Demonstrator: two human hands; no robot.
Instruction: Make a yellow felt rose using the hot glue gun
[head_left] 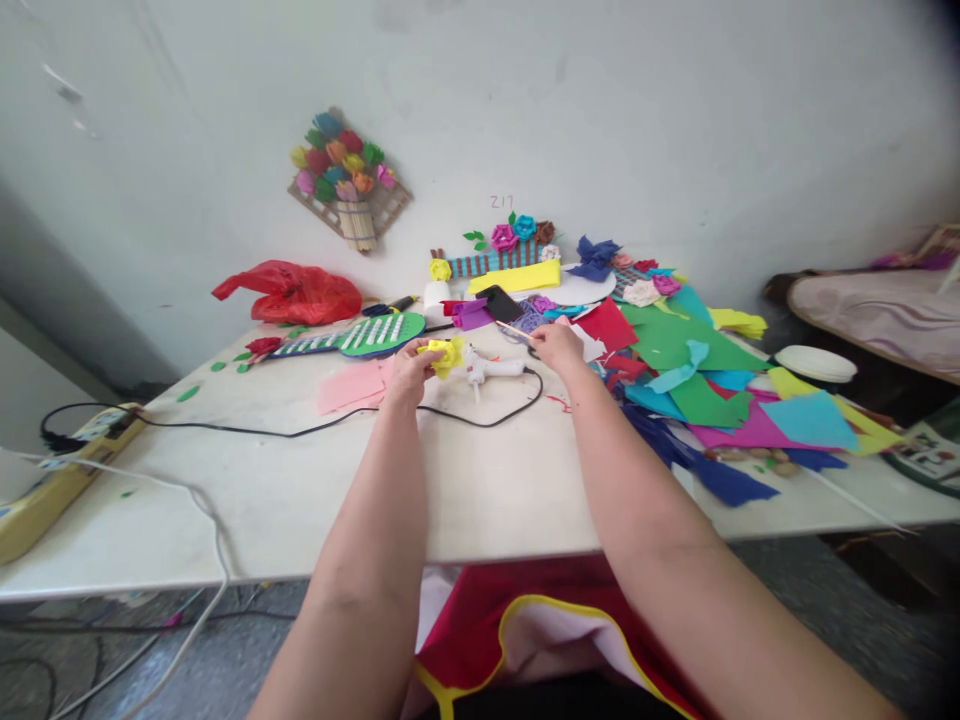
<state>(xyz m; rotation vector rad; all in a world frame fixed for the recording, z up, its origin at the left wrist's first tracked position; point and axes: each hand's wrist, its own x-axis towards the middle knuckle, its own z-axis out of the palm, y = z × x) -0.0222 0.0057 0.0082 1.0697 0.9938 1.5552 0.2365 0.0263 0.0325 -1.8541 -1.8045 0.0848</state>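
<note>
Head camera: two bare forearms reach out over the white table (247,510), and both hands are busy near its middle.
Left hand (409,372): fingers closed in a narrow grip, and it's holding the yellow paper piece.
Yellow paper piece (445,354): ruffled, up at the left fingertips, right beside the glue gun's near end; whether the two touch, I can't tell.
Right hand (559,345): a tight pinch here, holding a thin stick (516,329) that slants up and away to the left.
Glue gun (495,369): white, lying between the two hands, with a black cord (292,435) looping out and running left towards the yellow power strip (71,475).
Left of the hands: pink paper (349,386) lies flat near the left wrist; beyond it, a green guitar-shaped craft (382,336), a red paper flower (264,346) at its narrow end, and a red plastic bag (307,293) crumpled behind.
Back of the table: a dark phone (499,303), then a folded yellow strip (516,278), then a striped craft (480,263) with paper blooms against the wall.
Right of the hands: what a spread, coloured paper sheets (694,340) overlapping in green, blue, magenta and yellow!
Wall: a bouquet craft (345,165) hangs there, many-coloured flowers above a bundled base.
</note>
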